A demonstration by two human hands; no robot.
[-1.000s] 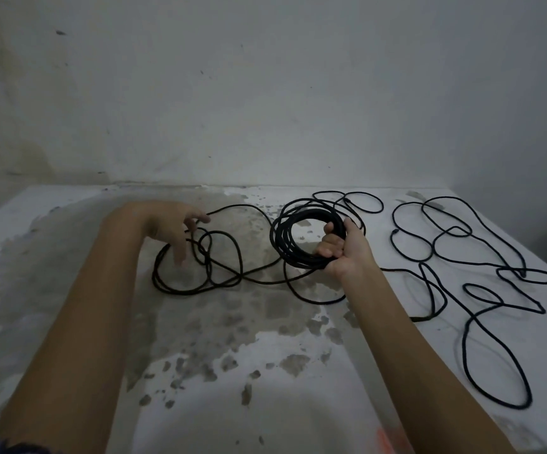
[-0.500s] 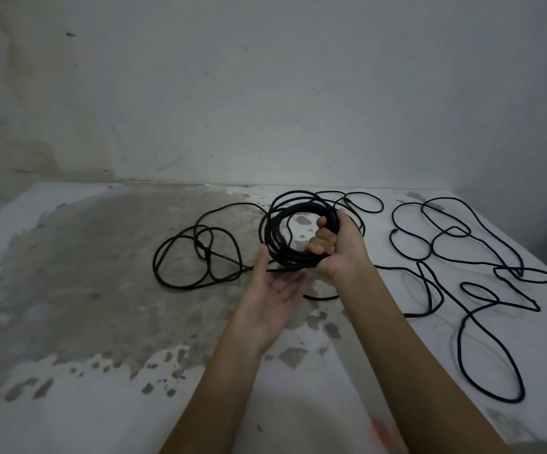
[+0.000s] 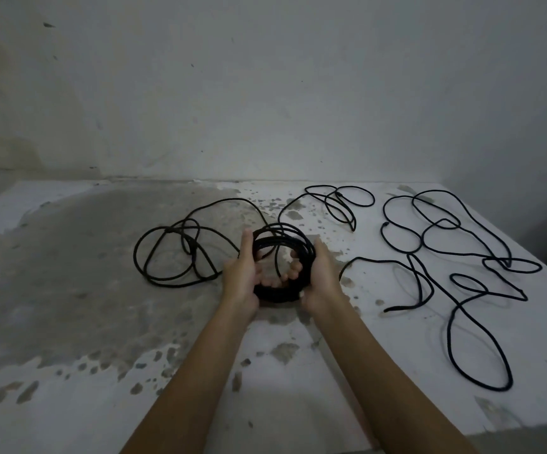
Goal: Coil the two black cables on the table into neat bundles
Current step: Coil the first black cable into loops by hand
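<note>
Coil (image 3: 275, 294) between left hand (image 3: 241, 277), right hand (image 3: 323, 280)

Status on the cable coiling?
Left hand and right hand grip the coil. Loose tail lies uncoiled to its left. Second cable untouched at right.

Coiled cable (image 3: 278, 294): black throughout, plain, no markings visible. Its loose loops on the left are the same black.

Second cable (image 3: 508, 263), spread out on the right: black, also plain.

Table (image 3: 69, 421): white, with a large mottled grey patch across the left and centre. Small grey flecks are scattered along the edges of the patch.

Wall (image 3: 265, 93): pale grey-white, with a few dark specks and a faint brownish stain at lower left.
</note>
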